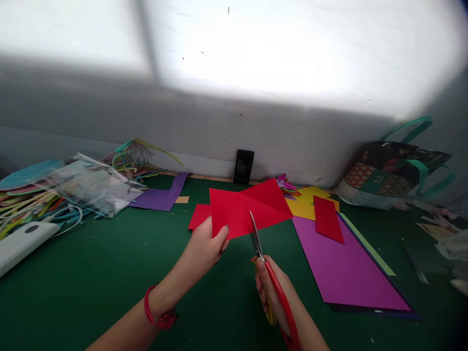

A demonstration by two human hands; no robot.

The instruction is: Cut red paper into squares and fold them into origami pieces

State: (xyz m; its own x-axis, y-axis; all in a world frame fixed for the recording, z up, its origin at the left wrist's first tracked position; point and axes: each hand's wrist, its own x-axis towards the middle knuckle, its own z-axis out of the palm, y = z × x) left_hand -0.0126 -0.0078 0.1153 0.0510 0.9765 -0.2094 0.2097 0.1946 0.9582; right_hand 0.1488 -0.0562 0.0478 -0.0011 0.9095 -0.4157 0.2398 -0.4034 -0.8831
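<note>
A folded sheet of red paper (265, 204) is pinched at its lower left by my left hand (212, 239), thumb on top. My right hand (272, 282) grips scissors (280, 287) with red and yellow handles. Their blades point up and away, at the lower edge of the red paper near its middle, one blade in front of the sheet. Another red piece (198, 217) lies on the green table behind my left hand. A red bracelet circles my left wrist.
Purple paper (157, 197), pipe cleaners, a plastic bag (98, 187) and a white device (27, 243) lie left. A phone (243, 166) leans on the wall. Right are yellow paper (303, 204), a red strip (328, 219), magenta sheets (351, 273) and a patterned bag (380, 175).
</note>
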